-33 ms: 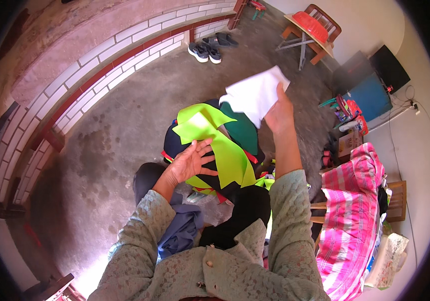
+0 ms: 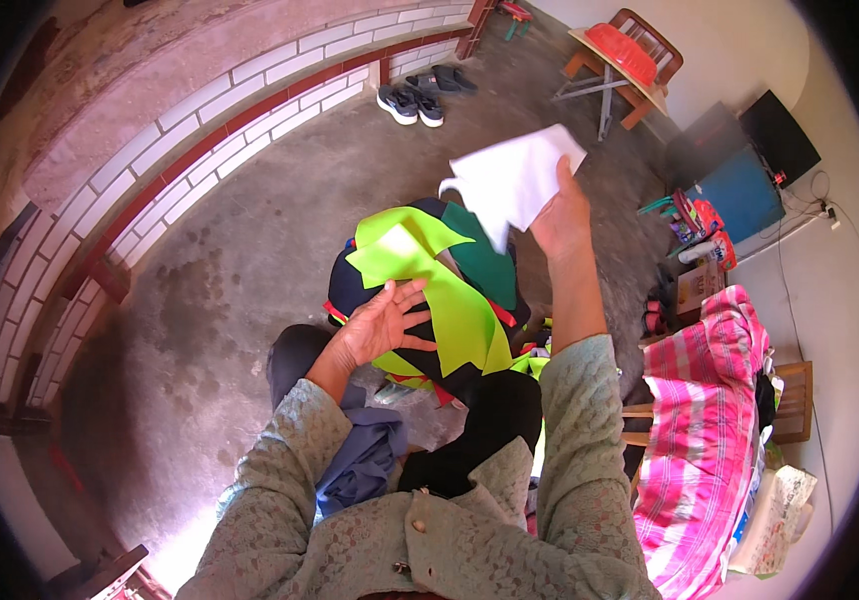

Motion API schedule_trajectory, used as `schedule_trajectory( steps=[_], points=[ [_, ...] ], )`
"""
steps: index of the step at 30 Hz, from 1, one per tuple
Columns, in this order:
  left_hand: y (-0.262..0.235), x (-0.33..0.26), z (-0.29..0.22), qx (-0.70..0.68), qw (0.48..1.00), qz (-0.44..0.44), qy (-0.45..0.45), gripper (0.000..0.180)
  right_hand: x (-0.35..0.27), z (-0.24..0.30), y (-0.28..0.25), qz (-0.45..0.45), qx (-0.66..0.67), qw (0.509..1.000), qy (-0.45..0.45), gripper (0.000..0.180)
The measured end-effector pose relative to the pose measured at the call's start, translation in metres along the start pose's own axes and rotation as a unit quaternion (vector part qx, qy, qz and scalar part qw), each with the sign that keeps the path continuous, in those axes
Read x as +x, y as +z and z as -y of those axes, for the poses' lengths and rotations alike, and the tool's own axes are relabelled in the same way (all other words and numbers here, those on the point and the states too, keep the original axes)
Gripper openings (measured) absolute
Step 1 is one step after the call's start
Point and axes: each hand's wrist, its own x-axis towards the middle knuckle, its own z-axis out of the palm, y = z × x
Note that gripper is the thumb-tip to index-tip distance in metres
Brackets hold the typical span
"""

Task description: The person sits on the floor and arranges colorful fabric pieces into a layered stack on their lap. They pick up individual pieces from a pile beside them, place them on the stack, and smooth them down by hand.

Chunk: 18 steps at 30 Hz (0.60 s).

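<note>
My right hand (image 2: 561, 218) grips a white piece of cloth (image 2: 517, 180) by its right edge, thumb on top, raised above the pile. The cloth's outline is slightly smeared. Below it lies a heap of fabric pieces: bright yellow-green cloth (image 2: 464, 325) on top, a dark green piece (image 2: 479, 255) at the right, and black cloth (image 2: 347, 280) with red edges underneath. My left hand (image 2: 381, 325) is open with fingers spread, over the near left side of the yellow-green cloth. Whether its fingertips touch the cloth, I cannot tell.
Blue-grey cloth (image 2: 364, 455) lies by my lap. At right stands furniture draped with a pink checked cloth (image 2: 694, 430). Farther off are a folding table with a red basin (image 2: 619, 52), a blue box (image 2: 734, 195) and dark shoes (image 2: 409, 105) by the brick wall.
The white cloth has shifted slightly up and to the right with my right hand, and its lower left corner has swung. My left hand has stayed put.
</note>
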Motion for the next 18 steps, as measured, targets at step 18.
schedule_trajectory(
  steps=[18],
  points=[
    [0.000,0.000,0.003,0.010,1.000,-0.023,-0.001,0.061,-0.057,-0.079,-0.173,-0.100,-0.245,0.959,0.102,0.028]
  ],
)
